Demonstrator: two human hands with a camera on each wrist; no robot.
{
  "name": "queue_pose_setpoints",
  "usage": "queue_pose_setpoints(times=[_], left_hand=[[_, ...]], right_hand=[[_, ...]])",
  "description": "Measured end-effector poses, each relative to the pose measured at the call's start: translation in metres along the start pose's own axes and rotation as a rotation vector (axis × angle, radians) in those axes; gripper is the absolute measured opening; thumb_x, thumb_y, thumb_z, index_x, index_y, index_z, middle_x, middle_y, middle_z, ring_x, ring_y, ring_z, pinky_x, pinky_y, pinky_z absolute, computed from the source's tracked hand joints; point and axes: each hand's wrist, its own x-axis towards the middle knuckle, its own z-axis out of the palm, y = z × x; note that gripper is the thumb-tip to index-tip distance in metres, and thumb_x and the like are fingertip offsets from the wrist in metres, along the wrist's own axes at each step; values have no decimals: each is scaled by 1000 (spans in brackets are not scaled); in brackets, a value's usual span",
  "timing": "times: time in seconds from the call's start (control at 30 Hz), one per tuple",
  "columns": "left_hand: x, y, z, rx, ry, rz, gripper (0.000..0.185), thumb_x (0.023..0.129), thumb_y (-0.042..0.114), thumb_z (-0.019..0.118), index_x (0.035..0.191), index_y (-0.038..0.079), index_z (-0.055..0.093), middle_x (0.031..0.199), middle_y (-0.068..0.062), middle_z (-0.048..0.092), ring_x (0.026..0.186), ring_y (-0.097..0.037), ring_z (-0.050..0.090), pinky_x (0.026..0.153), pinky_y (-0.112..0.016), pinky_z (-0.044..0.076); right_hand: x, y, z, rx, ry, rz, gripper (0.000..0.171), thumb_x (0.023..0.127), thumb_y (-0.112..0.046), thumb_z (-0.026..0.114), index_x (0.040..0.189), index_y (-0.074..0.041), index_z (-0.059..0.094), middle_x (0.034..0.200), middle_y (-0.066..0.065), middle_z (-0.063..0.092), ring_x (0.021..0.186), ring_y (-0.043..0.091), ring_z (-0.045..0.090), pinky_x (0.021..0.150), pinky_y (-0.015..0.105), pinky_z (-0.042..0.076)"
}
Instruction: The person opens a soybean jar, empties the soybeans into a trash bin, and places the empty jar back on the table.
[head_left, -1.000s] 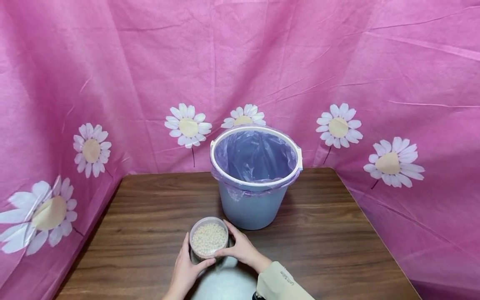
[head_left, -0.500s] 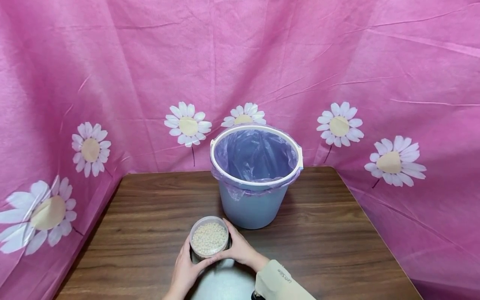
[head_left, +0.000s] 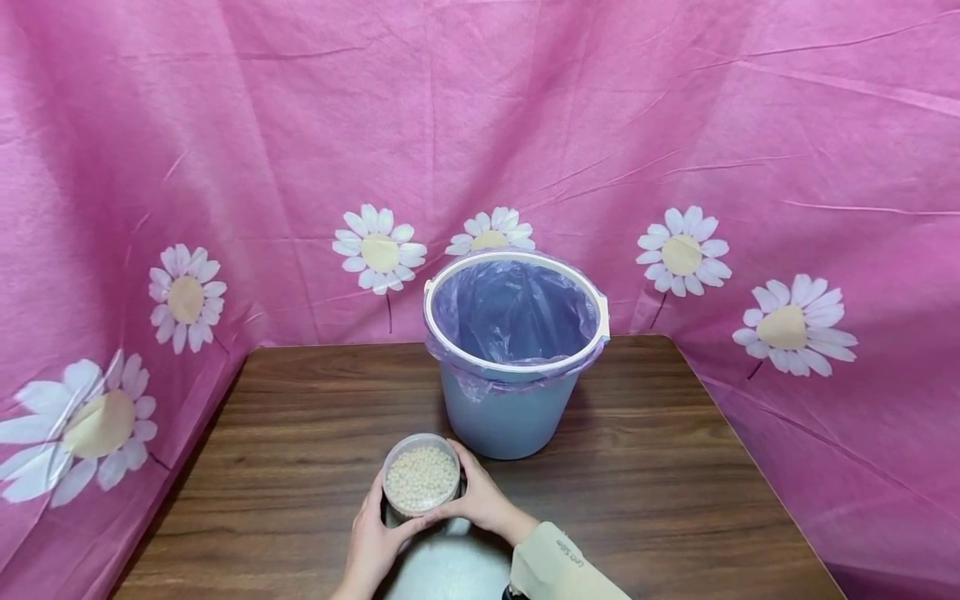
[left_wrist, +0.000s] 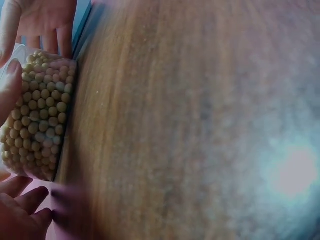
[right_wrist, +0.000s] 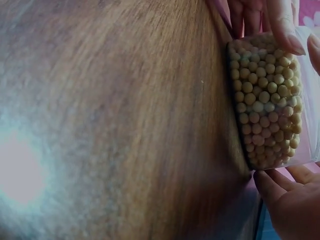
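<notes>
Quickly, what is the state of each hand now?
Left hand: holding the clear container at one side.
Right hand: holding the clear container at the other side.

Lettering (head_left: 569,552) on sleeve (head_left: 551,571), seemingly "Let's Slim"

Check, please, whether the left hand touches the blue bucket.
Apart: the head view shows tabletop and the container between the left hand and the bucket.

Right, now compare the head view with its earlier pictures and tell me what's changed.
The right hand has lowered its thumb from the near rim of the tub to its near side, close to the thumb of the left hand. Nothing was taken hold of or let go: both hands still hold the tub on the table, and the bucket stands where it was.
</notes>
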Motion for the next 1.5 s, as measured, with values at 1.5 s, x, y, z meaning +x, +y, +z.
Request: queue_pose_setpoints(times=[1.5], left_hand=[[-20,77,-19,-92,175,296,118,59,34,93,153,7,27,142,-18,45,127,-25,41,101,-16,29]], right_hand=[[-42,-101,-35,-34,205,-71,111,57,-28,95,151,-21,38,127,-1,52,122,16,43,107,33,36]])
